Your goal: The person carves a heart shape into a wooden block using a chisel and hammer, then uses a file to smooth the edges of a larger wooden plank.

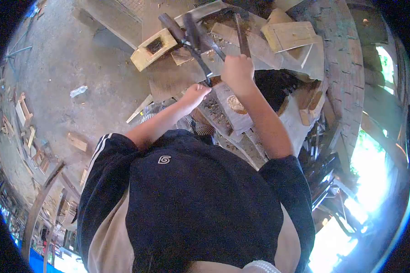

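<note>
Right hand [237, 70]: grip closed round a thin dark tool handle [241, 38], held steeply over the wooden panel [234, 119]. Left hand [195, 94]: rests at the panel's left edge, beside a dark blade [200, 61]; cannot tell whether its grip is closed. The panel lies on stacked boards [168, 82] in front of the person. Judgement: carving partly done. A round motif [236, 103] is cut and chips [214, 111] lie loose; the rest looks uncut.
</note>
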A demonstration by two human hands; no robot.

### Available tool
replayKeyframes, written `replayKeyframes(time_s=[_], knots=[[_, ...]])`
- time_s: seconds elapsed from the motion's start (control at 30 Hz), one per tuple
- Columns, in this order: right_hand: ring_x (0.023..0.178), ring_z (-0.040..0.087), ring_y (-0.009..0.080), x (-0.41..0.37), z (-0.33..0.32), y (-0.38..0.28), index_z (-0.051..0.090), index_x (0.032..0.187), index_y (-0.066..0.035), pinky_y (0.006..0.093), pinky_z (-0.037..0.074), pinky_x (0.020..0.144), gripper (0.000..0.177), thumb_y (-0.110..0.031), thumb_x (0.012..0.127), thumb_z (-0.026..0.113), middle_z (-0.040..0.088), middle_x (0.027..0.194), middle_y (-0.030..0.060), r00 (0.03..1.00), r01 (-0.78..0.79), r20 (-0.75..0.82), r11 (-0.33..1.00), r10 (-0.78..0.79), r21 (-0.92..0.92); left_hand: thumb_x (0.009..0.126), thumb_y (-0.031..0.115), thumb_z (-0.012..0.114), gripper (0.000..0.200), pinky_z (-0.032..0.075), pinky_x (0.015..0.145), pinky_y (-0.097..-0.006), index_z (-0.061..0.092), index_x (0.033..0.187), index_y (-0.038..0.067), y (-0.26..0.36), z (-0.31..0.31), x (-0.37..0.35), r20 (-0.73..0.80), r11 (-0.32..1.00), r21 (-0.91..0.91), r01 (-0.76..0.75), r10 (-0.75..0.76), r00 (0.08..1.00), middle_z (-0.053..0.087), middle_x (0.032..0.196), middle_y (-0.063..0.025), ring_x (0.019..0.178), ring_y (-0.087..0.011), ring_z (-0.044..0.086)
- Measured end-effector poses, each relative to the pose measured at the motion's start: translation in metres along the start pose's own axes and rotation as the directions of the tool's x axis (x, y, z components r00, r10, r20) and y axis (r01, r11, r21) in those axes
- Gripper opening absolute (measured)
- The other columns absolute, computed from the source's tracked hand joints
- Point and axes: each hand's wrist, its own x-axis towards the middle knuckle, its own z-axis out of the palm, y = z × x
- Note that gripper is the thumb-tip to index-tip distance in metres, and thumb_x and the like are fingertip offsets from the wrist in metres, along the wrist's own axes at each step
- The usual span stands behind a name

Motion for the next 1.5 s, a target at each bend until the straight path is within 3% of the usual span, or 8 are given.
replayKeyframes(time_s=[0.37, 0.5, 0.6, 0.67, 0.73, 0.97, 1.03, 1.5], knots=[[0.081, 0.064, 0.0391, -0.039, -0.002, 0.017, 0.054, 0.091, -0.004, 0.0461, 0.052, 0.071, 0.022, -0.020, 0.076, 0.062, 0.066, 0.084, 0.0159, 0.970, -0.061, -0.188, 0.908, 0.151, 0.414, 0.093, 0.033, 0.059, 0.031, 0.046, 0.079, -0.0287, 0.053, 0.111, 0.009, 0.055, -0.011, -0.003, 0.016, 0.941, -0.336, -0.034, 0.042, 0.999, 0.065, 0.108, -0.0075, 0.098, -0.0158, 0.063], [0.067, 0.064, 0.0297, -0.069, 0.007, 0.035, 0.039, 0.106, -0.005, 0.0397, 0.051, 0.062, 0.025, -0.013, 0.089, 0.055, 0.062, 0.081, 0.0146, 0.900, 0.069, -0.280, 0.525, 0.335, 0.849, 0.093, 0.031, 0.059, 0.027, 0.045, 0.082, -0.0285, 0.054, 0.108, 0.010, 0.044, -0.014, -0.001, 0.024, 0.960, -0.281, -0.002, 0.009, 1.000, 0.066, 0.102, -0.0062, 0.095, -0.0150, 0.064], [0.064, 0.060, 0.0164, -0.123, 0.003, 0.043, 0.023, 0.124, -0.004, 0.0298, 0.049, 0.055, 0.034, -0.008, 0.098, 0.045, 0.058, 0.090, 0.0134, 0.801, 0.238, -0.281, 0.151, 0.529, 0.960, 0.090, 0.037, 0.063, 0.039, 0.045, 0.089, -0.0343, 0.053, 0.112, 0.006, 0.016, -0.003, 0.010, 0.261, 1.000, -0.002, -0.015, 0.015, 0.965, 0.063, 0.109, -0.0130, 0.102, -0.0220, 0.061], [0.065, 0.060, 0.0154, -0.160, 0.021, 0.060, 0.020, 0.129, -0.004, 0.0281, 0.049, 0.055, 0.037, -0.008, 0.099, 0.042, 0.058, 0.095, 0.0132, 0.741, 0.234, -0.270, 0.141, 0.615, 0.962, 0.082, 0.039, 0.068, 0.058, 0.043, 0.093, -0.0426, 0.050, 0.116, -0.004, 0.018, 0.020, -0.008, -0.100, 0.774, 0.622, -0.117, 0.226, 0.969, 0.059, 0.111, -0.0209, 0.109, -0.0330, 0.056], [0.064, 0.060, 0.0173, -0.199, 0.055, 0.071, 0.021, 0.134, -0.004, 0.0318, 0.049, 0.054, 0.044, -0.010, 0.098, 0.044, 0.060, 0.089, 0.0125, 0.626, 0.029, -0.041, 0.029, 0.779, 0.999, 0.079, 0.044, 0.070, 0.071, 0.040, 0.098, -0.0451, 0.044, 0.122, -0.007, 0.006, 0.040, 0.007, -0.111, 0.754, 0.637, -0.157, 0.291, 0.950, 0.053, 0.116, -0.0265, 0.114, -0.0388, 0.050], [0.072, 0.063, 0.0382, -0.277, 0.179, 0.039, 0.037, 0.136, -0.009, 0.0480, 0.050, 0.066, 0.044, -0.013, 0.093, 0.048, 0.063, 0.090, 0.0253, 0.494, -0.525, 0.141, 0.165, 0.858, 0.835, 0.080, 0.055, 0.064, 0.100, 0.023, 0.110, -0.0565, 0.023, 0.141, -0.012, 0.045, 0.091, -0.023, -0.190, 0.514, 0.853, 0.087, 0.152, 0.970, 0.027, 0.143, -0.0373, 0.135, -0.0466, 0.028], [0.079, 0.064, 0.0410, -0.271, 0.203, 0.021, 0.037, 0.137, -0.009, 0.0484, 0.050, 0.069, 0.044, -0.012, 0.094, 0.046, 0.063, 0.097, 0.0263, 0.518, -0.452, 0.001, 0.273, 0.856, 0.849, 0.085, 0.054, 0.057, 0.087, 0.023, 0.111, -0.0554, 0.033, 0.142, -0.007, 0.053, 0.099, -0.038, 0.224, -0.308, 0.945, -0.111, 0.360, 0.905, 0.025, 0.150, -0.0276, 0.139, -0.0425, 0.024], [0.092, 0.061, 0.0451, -0.300, 0.226, -0.027, 0.027, 0.150, -0.016, 0.0493, 0.050, 0.077, 0.059, -0.008, 0.094, 0.044, 0.060, 0.115, 0.0266, 0.591, -0.432, 0.073, 0.238, 0.804, 0.870, 0.098, 0.032, 0.038, 0.057, 0.015, 0.115, -0.0537, 0.030, 0.146, 0.001, 0.031, 0.154, 0.081, 0.655, -0.268, 0.715, -0.645, 0.579, 0.485, 0.030, 0.151, -0.0177, 0.142, -0.0338, 0.024]])
